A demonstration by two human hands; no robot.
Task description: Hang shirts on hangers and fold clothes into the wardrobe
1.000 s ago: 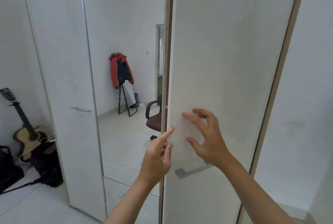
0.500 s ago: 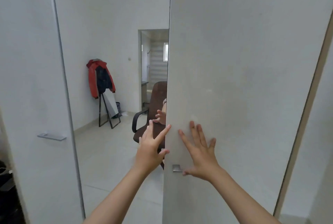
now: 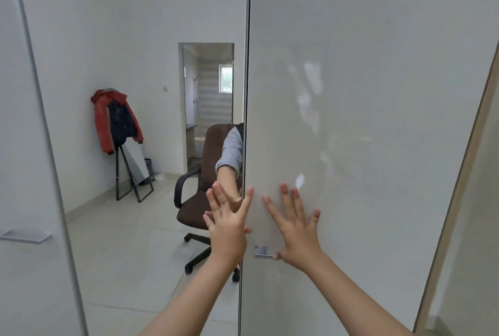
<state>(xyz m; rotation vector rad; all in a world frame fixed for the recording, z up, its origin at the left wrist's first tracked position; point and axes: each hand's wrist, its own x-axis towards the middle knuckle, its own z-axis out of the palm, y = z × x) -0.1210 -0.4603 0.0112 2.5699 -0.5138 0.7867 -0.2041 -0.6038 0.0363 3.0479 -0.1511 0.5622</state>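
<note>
At far left stands a white wardrobe panel with a flat handle (image 3: 25, 235). Beside it a mirrored panel (image 3: 135, 38) reflects a red jacket (image 3: 114, 122) and a brown office chair (image 3: 201, 200). The left hand (image 3: 228, 230), fingers spread straight, presses the mirror at the edge of the wardrobe door (image 3: 364, 92). The right hand (image 3: 295, 230) lies flat and open on that door, thumb touching its metal handle (image 3: 263, 251). No clothes show.

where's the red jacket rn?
Head view, left of centre: red jacket hangs on a black stand against the white wall, left of the brown office chair.
</note>
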